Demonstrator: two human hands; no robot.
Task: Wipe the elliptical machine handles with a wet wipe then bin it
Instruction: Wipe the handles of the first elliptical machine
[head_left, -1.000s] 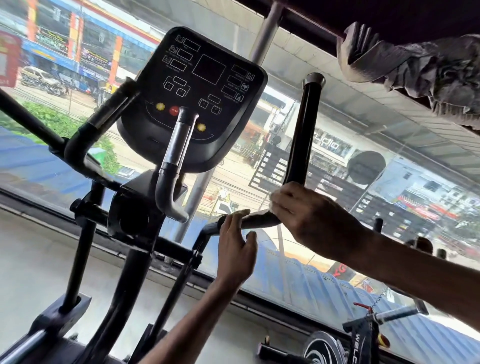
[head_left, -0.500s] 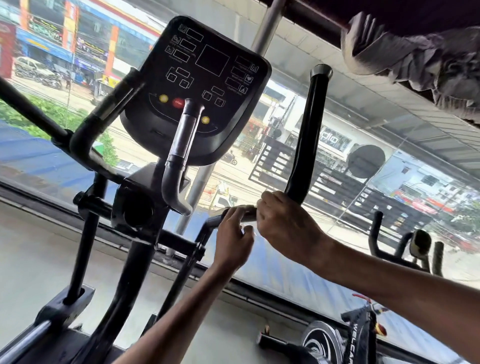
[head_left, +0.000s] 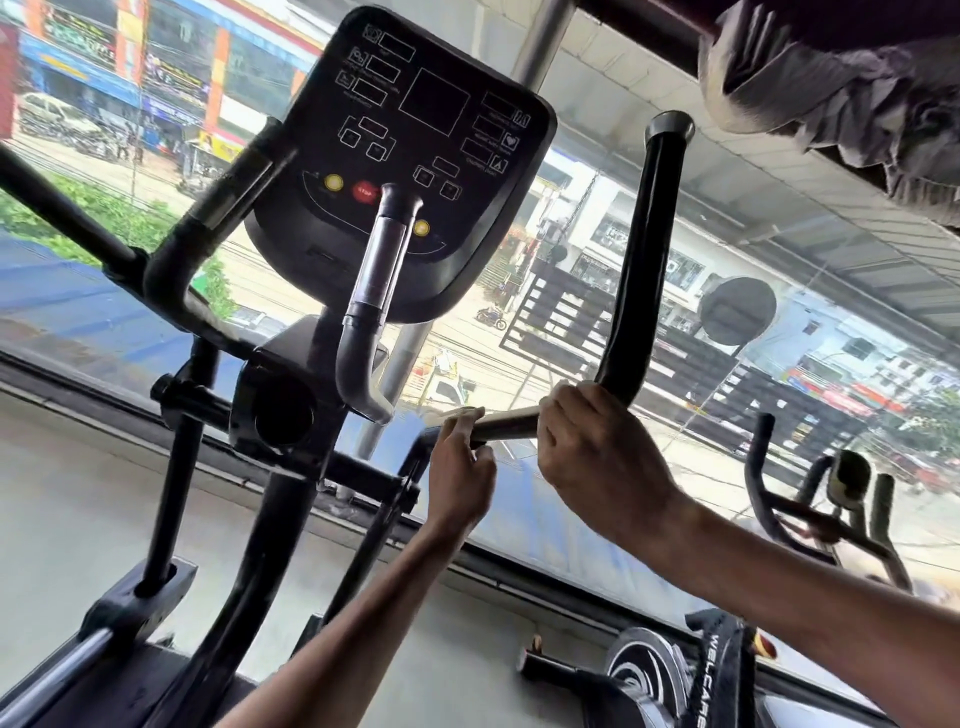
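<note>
both hands wrap around the shiny silver bar (head_left: 511, 420) of the tall black curved handle (head_left: 641, 260), left hand (head_left: 460, 475) beside right hand (head_left: 597, 457).

Big window (head_left: 571, 322) w/ sunny street view, grey floor (head_left: 62, 493).

Both hands grip the elliptical's right handle (head_left: 636, 270) where its black upright bends into a silver horizontal bar. The left hand (head_left: 460, 470) curls around the bar from below; the right hand (head_left: 597, 457) closes over the bend, just beside it. No wipe is visible in either fist. Above sits the dark console (head_left: 410, 156), a short inner grip (head_left: 374, 301) crossing its front, with a street beyond the window (head_left: 545, 332).
</note>
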